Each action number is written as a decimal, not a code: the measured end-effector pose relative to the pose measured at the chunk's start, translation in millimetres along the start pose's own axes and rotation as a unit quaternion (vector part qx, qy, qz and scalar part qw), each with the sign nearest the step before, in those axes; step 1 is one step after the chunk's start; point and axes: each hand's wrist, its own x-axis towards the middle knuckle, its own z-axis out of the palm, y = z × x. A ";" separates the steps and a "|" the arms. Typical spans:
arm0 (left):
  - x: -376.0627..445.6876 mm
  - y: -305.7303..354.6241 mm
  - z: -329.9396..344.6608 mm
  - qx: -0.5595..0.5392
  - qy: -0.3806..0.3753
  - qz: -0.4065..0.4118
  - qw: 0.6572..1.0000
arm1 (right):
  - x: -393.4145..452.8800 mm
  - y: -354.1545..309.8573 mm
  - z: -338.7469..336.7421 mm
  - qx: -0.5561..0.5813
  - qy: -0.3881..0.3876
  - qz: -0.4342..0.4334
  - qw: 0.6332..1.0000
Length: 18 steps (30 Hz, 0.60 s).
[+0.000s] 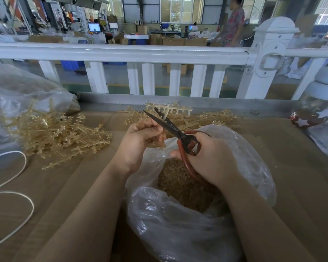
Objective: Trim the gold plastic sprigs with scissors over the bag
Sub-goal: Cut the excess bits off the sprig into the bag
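Head view shows the left hand (140, 140) pinching a gold sprig (168, 109) upright between the parted blades of scissors (169, 123) gripped by the right hand (206, 157).

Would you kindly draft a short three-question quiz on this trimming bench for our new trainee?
1. True or false: the scissors have their blades closed.
2. Which hand grips the sprig? A) left hand B) right hand
3. Fill in: the clear bag under the hands holds gold ____.

Key: 1. False, the blades are parted around the sprig's stem. 2. A. 3. Trimmings.
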 end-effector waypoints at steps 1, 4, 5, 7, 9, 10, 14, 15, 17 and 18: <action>0.2 -0.2 0.6 -0.008 0.003 -0.001 1.000 | -0.2 -0.2 0.1 -0.001 -0.001 0.001 1.000; 0.2 -0.3 3.1 -0.024 0.001 -0.005 1.000 | -0.5 -0.1 0.2 -0.001 0.003 0.003 1.000; -0.1 -0.3 3.5 -0.026 0.003 -0.009 1.000 | -0.7 -0.2 0.3 -0.003 0.004 0.002 1.000; -0.6 0.2 2.6 -0.032 0.006 -0.017 0.999 | -1.6 -0.1 0.1 -0.006 0.003 0.000 1.000; -0.8 1.2 -1.2 -0.047 0.022 -0.030 0.998 | -2.4 0.1 0.1 -0.009 -0.002 -0.002 1.000; -0.8 1.6 -3.6 -0.051 0.032 -0.034 0.998 | -2.6 0.6 0.2 -0.011 -0.004 -0.005 1.000; -0.7 2.1 -7.8 -0.049 0.066 -0.029 0.996 | -2.4 1.2 1.3 -0.026 -0.013 -0.007 1.000; -0.3 1.7 -7.7 -0.056 0.077 -0.021 0.995 | -2.6 1.2 1.5 -0.032 -0.013 -0.009 0.999; 0.2 2.1 -7.9 -0.067 0.095 -0.003 0.993 | -3.2 1.2 0.9 -0.041 -0.010 -0.015 0.999; 0.7 2.5 -8.3 -0.073 0.102 0.005 0.992 | -3.7 1.2 0.5 -0.045 -0.008 -0.018 0.999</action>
